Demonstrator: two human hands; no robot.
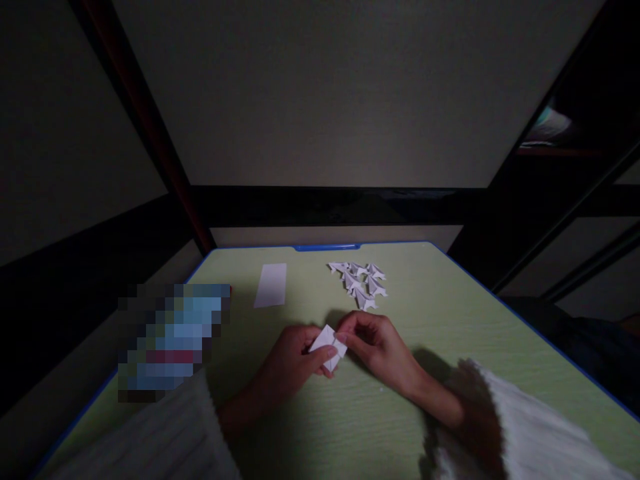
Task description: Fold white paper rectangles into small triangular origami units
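White paper [327, 337] gripped: left hand [296, 351], right hand [373, 339] | folded figures [352, 281] beyond | pixelated object [177, 340], unclear

Left of the hands [295, 350] [377, 343] lies a pixelated bluish object [175, 343]; beneath them, a green bench [460, 313]; beyond, a pale panel [340, 93]; far right, a shelf [557, 153].

Pale, ribbed fabric sleeves [545, 430] (the right cuff [504, 399] loose and wavy-edged) leave the left hand [295, 353] and right hand [379, 343] bare.
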